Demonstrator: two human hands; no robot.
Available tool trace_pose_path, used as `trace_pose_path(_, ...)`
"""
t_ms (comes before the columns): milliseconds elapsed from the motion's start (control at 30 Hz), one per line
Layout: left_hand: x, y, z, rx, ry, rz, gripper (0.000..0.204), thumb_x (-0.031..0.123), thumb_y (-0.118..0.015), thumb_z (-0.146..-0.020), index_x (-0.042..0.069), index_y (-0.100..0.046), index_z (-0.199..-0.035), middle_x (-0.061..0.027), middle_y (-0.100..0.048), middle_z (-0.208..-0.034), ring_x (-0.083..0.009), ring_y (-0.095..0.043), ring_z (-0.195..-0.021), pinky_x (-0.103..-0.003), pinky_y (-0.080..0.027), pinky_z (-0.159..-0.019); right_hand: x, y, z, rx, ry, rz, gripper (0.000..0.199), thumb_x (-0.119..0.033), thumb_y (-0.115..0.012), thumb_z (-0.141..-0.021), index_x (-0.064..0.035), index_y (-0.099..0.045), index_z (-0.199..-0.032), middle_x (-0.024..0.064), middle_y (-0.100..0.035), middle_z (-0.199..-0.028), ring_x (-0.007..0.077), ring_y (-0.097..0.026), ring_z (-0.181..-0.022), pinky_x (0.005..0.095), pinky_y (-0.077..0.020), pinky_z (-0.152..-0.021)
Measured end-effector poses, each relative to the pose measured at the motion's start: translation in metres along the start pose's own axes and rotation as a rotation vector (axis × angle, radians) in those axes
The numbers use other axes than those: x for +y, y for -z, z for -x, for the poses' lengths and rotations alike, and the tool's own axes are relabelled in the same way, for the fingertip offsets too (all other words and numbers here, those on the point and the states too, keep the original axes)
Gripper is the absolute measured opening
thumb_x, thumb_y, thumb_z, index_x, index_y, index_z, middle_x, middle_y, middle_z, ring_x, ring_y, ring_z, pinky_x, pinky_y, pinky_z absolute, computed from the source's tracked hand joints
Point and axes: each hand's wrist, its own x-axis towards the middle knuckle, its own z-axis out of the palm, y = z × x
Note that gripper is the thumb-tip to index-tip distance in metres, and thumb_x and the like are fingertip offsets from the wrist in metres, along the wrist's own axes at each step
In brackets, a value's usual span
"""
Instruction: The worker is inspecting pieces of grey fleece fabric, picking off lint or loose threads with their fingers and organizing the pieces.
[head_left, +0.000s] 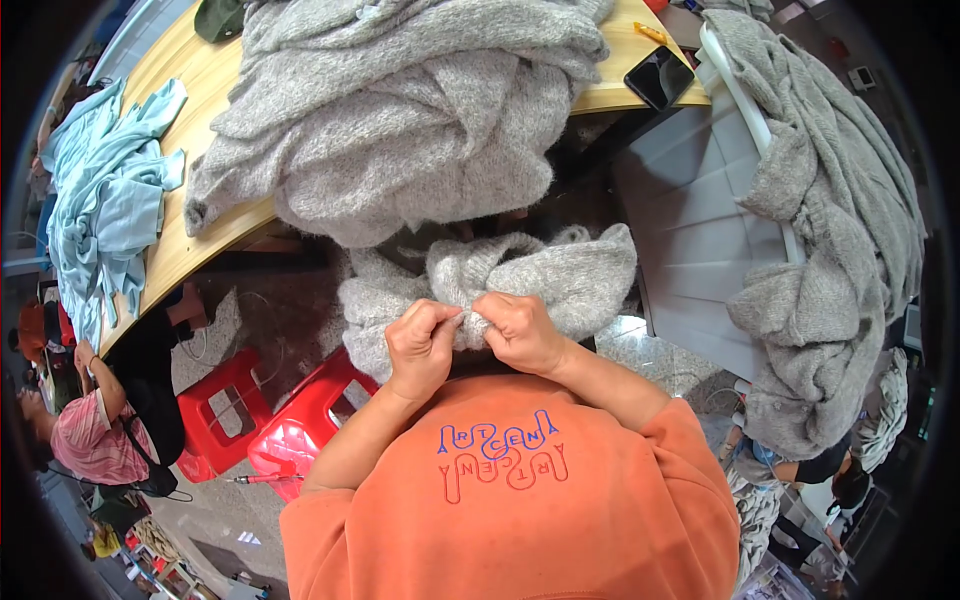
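A fuzzy grey knitted garment (pixel 575 275) lies bunched in front of my body, below the table's edge. My left hand (pixel 423 345) is closed, thumb and fingers pinching the knit near its middle. Close beside it, my right hand (pixel 518 332) is also closed on the same garment, the two hands almost touching. Whatever small part of the knit sits between the fingertips is hidden. Just beyond, a large heap of the same grey knitwear (pixel 400 130) covers the table and hangs over its front edge.
The wooden table (pixel 205 75) carries pale blue garments (pixel 120 190) at left and a black phone (pixel 659 77) at right. Grey knits (pixel 820 230) drape over a plastic bin (pixel 700 200). Red stools (pixel 225 415) stand to my left. A person in a striped shirt (pixel 95 435) touches the blue cloth.
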Motion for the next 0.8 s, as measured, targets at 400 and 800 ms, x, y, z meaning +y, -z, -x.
trace_pose_path(400, 0.006, -0.015, -0.008, 0.087, -0.323, -0.197, 0.020, -0.011, -0.062, -0.067, 0.000, -0.058, -0.083, -0.0122, -0.060, -0.072, -0.0268, -0.060, -0.061, -0.033, -0.048, -0.053, -0.008, -0.001, -0.012, 0.163, 0.054, 0.198, 0.012, -0.003, -0.055, -0.062, -0.0049, -0.045, -0.068, 0.0106, -0.052, -0.063, 0.0298, -0.055, -0.056, 0.0394, -0.0442, -0.048)
trace_pose_path(800, -0.020, 0.027, 0.000, -0.021, 0.302, 0.069, 0.008, -0.004, -0.063, -0.072, 0.000, -0.064, -0.079, -0.0095, -0.058, -0.066, -0.0182, -0.056, -0.059, -0.028, -0.043, -0.055, 0.030, 0.032, -0.002, 0.156, 0.238, 0.359, 0.022, 0.004, -0.057, -0.059, -0.0047, -0.055, -0.080, 0.0068, -0.051, -0.071, 0.0241, -0.057, -0.056, 0.0344, -0.0464, -0.046)
